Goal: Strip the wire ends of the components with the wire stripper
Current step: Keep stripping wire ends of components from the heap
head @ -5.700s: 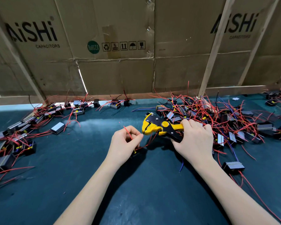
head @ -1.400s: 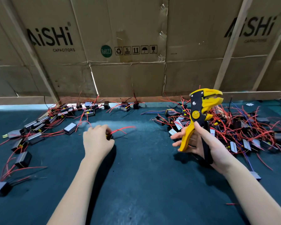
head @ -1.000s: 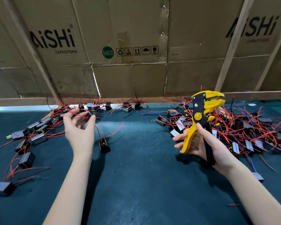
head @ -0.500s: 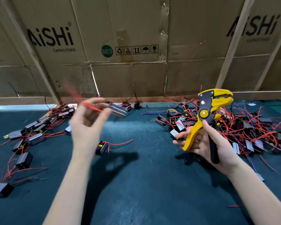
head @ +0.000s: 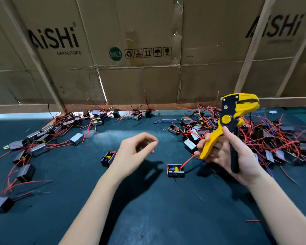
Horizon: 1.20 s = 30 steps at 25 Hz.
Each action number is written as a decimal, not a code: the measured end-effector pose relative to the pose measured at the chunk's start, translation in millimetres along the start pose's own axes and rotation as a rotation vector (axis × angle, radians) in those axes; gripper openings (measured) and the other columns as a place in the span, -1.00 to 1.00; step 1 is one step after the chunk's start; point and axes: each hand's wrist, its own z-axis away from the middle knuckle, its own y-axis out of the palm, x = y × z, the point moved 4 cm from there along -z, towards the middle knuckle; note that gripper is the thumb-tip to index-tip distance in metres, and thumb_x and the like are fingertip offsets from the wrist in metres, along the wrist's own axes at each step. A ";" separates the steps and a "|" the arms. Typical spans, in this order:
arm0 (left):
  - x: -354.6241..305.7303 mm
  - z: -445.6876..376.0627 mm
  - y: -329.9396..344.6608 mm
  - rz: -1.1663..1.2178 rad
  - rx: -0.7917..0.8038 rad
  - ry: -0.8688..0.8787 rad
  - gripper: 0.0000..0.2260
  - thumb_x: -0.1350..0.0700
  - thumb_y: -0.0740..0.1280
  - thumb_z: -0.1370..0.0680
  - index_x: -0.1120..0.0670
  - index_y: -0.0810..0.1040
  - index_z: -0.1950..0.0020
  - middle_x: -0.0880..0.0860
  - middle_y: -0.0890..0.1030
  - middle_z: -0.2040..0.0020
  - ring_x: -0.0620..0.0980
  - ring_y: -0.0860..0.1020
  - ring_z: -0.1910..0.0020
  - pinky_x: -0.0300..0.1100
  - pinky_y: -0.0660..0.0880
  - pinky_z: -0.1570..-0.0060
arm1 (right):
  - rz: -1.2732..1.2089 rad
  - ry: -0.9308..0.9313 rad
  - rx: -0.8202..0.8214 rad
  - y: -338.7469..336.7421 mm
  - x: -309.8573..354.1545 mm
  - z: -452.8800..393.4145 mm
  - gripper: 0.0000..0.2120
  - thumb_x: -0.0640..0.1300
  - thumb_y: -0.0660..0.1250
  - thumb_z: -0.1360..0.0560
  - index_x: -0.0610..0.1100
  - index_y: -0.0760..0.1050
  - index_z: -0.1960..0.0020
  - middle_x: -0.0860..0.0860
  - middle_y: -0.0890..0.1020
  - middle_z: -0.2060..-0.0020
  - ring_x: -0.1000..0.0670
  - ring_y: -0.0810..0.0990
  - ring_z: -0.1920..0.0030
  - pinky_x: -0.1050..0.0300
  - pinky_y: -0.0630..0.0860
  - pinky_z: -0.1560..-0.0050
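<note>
From the head camera I see my right hand (head: 237, 156) raised above the dark teal table mat (head: 148, 218), palm turned up and toward me, with the forearm coming in from the lower right. Its thumb and curled fingers grip the handles of the yellow and black wire stripper (head: 226, 124), which stands nearly upright with its toothed head pointing right, over the big heap of small black boxed components with red wires (head: 265, 138).

My left hand (head: 131, 154) hovers over the middle of the mat, wrist bent back, fingers loosely curled, thumb and forefinger close but holding nothing.

Between my hands a lone small black open-topped component with a yellow capacitor and a red lead (head: 175, 170) lies on the mat. Another black boxed component (head: 107, 158) sits just beside my left wrist. A second scatter of components (head: 42, 137) spreads along the left, under the brown cardboard wall printed AiSHi (head: 148, 82).
</note>
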 end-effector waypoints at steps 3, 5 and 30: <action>2.2 3.5 16.1 -0.090 0.221 -0.072 -0.82 0.02 0.46 -0.51 0.07 0.59 0.23 -0.02 0.58 0.45 -0.11 0.50 0.46 -0.19 0.43 0.31 | -0.006 0.001 0.015 -0.2 2.8 1.0 -0.49 0.29 0.27 -0.39 -0.17 0.47 0.03 -0.18 0.58 0.13 -0.29 0.62 -0.02 -0.27 0.44 -0.23; 6.1 9.0 32.7 -0.272 0.383 -0.152 -0.66 -0.15 0.44 -0.47 0.10 0.58 0.31 -0.03 0.59 0.51 -0.16 0.49 0.53 -0.26 0.43 0.38 | -0.032 0.000 0.012 -0.3 4.7 2.2 -0.50 0.28 0.29 -0.38 -0.16 0.49 0.04 -0.18 0.58 0.14 -0.26 0.62 0.01 -0.29 0.47 -0.19; 23.2 3.7 37.2 0.394 0.037 -0.435 -0.84 0.24 0.31 -0.60 0.15 0.68 0.11 0.00 0.64 0.22 -0.13 0.47 0.30 -0.34 0.45 0.31 | 0.001 0.044 0.001 2.0 3.4 0.4 -0.51 0.31 0.36 -0.31 -0.09 0.51 0.02 -0.15 0.61 0.09 -0.19 0.66 -0.03 0.06 0.61 0.41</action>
